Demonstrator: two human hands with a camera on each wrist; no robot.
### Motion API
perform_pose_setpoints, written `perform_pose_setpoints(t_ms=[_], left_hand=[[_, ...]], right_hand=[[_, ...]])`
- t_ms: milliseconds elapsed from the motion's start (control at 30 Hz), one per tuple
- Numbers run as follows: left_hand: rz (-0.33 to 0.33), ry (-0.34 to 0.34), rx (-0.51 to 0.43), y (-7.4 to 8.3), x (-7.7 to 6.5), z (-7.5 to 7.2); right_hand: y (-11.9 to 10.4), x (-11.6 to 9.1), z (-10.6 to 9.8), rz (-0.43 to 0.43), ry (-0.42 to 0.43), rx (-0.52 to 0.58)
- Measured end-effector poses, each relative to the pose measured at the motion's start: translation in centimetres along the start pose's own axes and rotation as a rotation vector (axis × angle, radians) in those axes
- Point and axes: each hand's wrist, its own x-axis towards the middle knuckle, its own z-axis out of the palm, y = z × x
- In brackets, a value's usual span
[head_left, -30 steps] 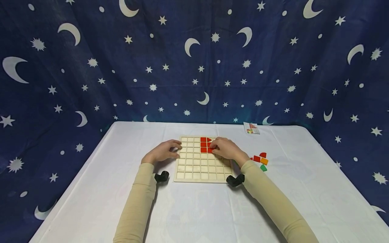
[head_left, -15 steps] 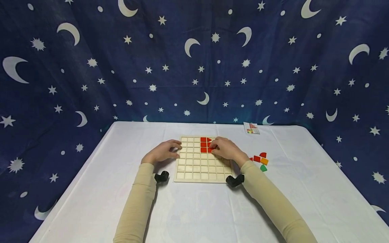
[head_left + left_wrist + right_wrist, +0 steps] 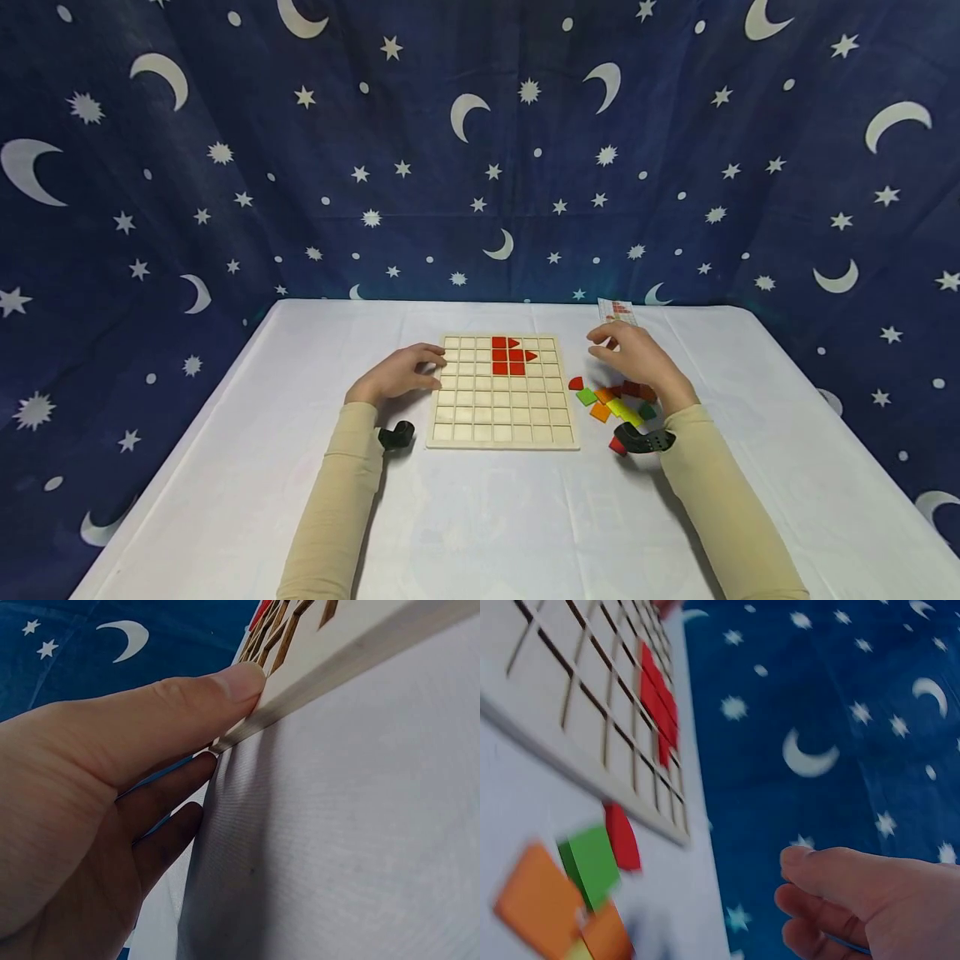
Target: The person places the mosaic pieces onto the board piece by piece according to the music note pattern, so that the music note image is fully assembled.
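Observation:
A square wooden grid board (image 3: 486, 415) lies on the table. Red square tiles (image 3: 500, 356) and two red triangles (image 3: 531, 357) sit in cells near its far edge. At the board's left edge my left hand (image 3: 396, 373) rests; up close, its thumb (image 3: 241, 681) touches the edge while the other fingers extend loosely. My right hand (image 3: 636, 354) hovers right of the board, above the loose pieces, fingers loosely bent with nothing visible between them. Under and beside it lie an orange tile (image 3: 600, 412), a green tile (image 3: 586, 397), a yellow piece (image 3: 624, 411) and a red rounded piece (image 3: 576, 383).
A small printed card (image 3: 617, 309) lies at the table's far edge, partly behind the right hand. Another red piece (image 3: 617, 447) sits by the black wrist camera (image 3: 643, 438). A dark blue curtain (image 3: 480, 167) with moons and stars stands behind the white-covered table (image 3: 480, 525).
My right hand has left the red tiles on the board and moved right, over the loose pieces. The red triangle it covered now shows in its cell. My left hand stays at the board's edge.

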Motion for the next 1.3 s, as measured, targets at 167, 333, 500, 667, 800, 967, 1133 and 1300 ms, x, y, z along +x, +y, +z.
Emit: perform_pose_setpoints(t_ms=[167,333,500,667,800,967,1133,1300], left_hand=[[0.015,0.001,0.008,0.1,-0.2,-0.2],[0.025,0.001,0.009,0.2,-0.3,-0.2],[0.008,-0.003,-0.004,0.1,-0.3,-0.1],[0.011,-0.004,-0.013,-0.1,-0.2,0.1],[0.010,-0.003,-0.013,-0.1,-0.2,0.0],[0.012,-0.002,-0.007,0.0,-0.6,0.2],[0.014,-0.002,-0.009,0.3,-1.0,0.3],[0.024,0.009,-0.001,0.4,-1.3,0.3]], right_hand=[[1.4,-1.7,-1.8,0.079,-0.032,-0.025],[2.5,-3.0,-2.4,0.160,-0.136,-0.025],[3.3,-3.8,-2.2,0.198,-0.246,-0.028],[3.7,-4.3,-1.4,0.198,-0.285,-0.028],[3.9,-4.4,-1.1,0.175,-0.289,-0.045],[4.0,-4.7,-0.6,0.176,-0.278,-0.042],[3.8,-5.0,-0.3,0.197,-0.265,-0.041],[3.6,-5.4,0.0,0.202,-0.246,-0.050]])
